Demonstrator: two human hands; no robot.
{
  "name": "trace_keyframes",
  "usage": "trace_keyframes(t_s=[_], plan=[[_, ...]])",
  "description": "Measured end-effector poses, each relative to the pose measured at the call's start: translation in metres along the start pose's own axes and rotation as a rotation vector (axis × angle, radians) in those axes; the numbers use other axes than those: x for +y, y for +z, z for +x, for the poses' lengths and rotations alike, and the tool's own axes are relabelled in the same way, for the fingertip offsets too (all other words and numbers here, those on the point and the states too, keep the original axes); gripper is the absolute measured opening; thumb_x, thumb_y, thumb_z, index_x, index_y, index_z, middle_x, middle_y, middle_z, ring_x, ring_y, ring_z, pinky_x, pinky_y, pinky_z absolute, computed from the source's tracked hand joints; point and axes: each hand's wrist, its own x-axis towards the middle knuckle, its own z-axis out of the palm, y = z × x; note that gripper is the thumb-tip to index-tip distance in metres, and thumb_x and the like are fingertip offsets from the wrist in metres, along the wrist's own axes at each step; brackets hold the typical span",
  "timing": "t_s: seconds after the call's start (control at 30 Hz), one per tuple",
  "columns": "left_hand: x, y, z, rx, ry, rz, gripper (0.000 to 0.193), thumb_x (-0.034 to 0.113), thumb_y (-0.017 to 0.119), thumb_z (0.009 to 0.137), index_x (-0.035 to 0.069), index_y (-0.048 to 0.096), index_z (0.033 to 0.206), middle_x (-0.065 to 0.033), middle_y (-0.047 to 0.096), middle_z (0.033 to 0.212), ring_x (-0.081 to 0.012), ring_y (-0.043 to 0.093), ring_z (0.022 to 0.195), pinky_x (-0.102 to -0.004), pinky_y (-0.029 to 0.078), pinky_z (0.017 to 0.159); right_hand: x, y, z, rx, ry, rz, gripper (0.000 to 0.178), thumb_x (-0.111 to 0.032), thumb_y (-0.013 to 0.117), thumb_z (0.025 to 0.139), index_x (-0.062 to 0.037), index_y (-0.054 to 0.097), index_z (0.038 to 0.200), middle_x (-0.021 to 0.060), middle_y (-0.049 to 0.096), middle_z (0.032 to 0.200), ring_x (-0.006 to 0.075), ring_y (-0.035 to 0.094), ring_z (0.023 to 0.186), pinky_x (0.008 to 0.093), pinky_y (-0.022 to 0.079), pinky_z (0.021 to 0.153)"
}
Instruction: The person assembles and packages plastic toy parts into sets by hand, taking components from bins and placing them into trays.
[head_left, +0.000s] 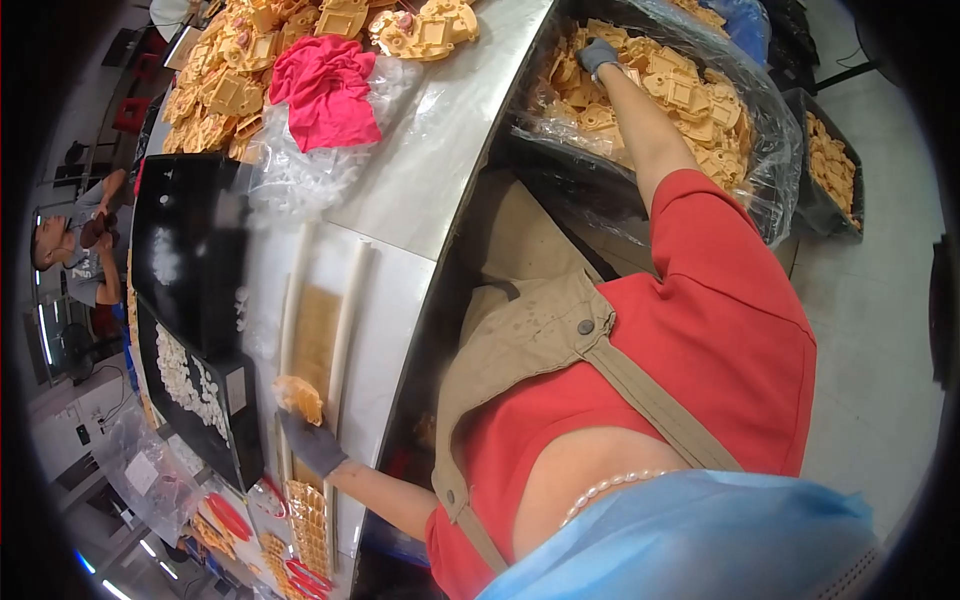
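**Feeding orange mouldings from bin to bench track**

Head view. Your left hand (312, 442), in a dark grey glove, is closed around one orange moulded plastic part (298, 397) and holds it over the pale channel track (318, 330) on the white bench top (395, 300). Your right hand (597, 55), in a grey glove, is sunk among the loose orange parts in the plastic-lined bin (775, 150); whether its fingers are closed on anything cannot be told.

Judgement: the step in hand looks like a pick-and-load cycle. Next you would need to seat the held part squarely between the two rails, then lift one piece clear of the bin.

Counts: two gloved hands; one part held; one pink cloth (325, 90); two black trays (190, 250); one person seated at far left. Heaped parts on the bench and in the bin are too many to count.
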Motion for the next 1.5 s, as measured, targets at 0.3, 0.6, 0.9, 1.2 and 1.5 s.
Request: trace_keyframes(t_s=[0.3,0.6,0.9,1.2,1.5], plan=[[0.024,0.087,-0.019,-0.041,-0.239,-0.821,0.048,0.006,0.050,0.083,-0.005,0.040,0.129,-0.0231,0.049,0.122,-0.0336,0.050,0.112,-0.0465,0.044,0.094,0.049,-0.048,-0.060,-0.285,0.151,1.248,0.007,-0.002,0.058,0.083,0.0022,0.058,0.088,0.0112,0.062,0.082,0.0249,0.063,0.074,0.0348,0.055,0.067],[-0.003,0.187,-0.001,-0.692,-0.388,-1.181,0.050,0.014,0.048,0.086,-0.005,0.039,0.132,-0.0185,0.046,0.133,-0.0313,0.042,0.125,-0.0470,0.032,0.106,-0.026,-0.118,-0.163,-1.003,-0.011,1.699,0.019,-0.003,0.051,0.091,0.0040,0.053,0.109,0.0121,0.059,0.099,0.0175,0.058,0.089,0.0265,0.049,0.083],[0.029,0.255,-0.045,-0.374,-0.139,-0.839,0.079,0.062,0.046,0.086,0.002,0.037,0.134,-0.0126,0.045,0.134,-0.0281,0.041,0.125,-0.0405,0.029,0.108,-0.202,-0.143,-0.363,-1.471,-0.008,1.181,0.029,-0.013,0.059,0.088,0.0050,0.053,0.110,0.0101,0.061,0.095,0.0133,0.061,0.086,0.0231,0.051,0.078],[0.027,0.249,-0.050,-0.359,0.085,-0.687,0.052,0.034,0.056,0.091,0.002,0.042,0.129,-0.0099,0.051,0.122,-0.0227,0.050,0.114,-0.0372,0.041,0.098,-0.228,-0.128,-0.405,-1.468,-0.011,0.953,0.029,-0.014,0.059,0.089,0.0038,0.053,0.111,0.0097,0.062,0.095,0.0129,0.062,0.082,0.0226,0.052,0.074],[0.020,0.241,-0.048,-0.221,0.106,-0.652,0.041,0.011,0.059,0.090,-0.001,0.044,0.126,-0.0091,0.054,0.115,-0.0172,0.055,0.104,-0.0310,0.049,0.090,-0.234,-0.128,-0.412,-1.455,-0.161,0.637,0.026,-0.019,0.064,0.085,0.0003,0.056,0.101,0.0069,0.064,0.087,0.0107,0.063,0.070,0.0218,0.052,0.063]])
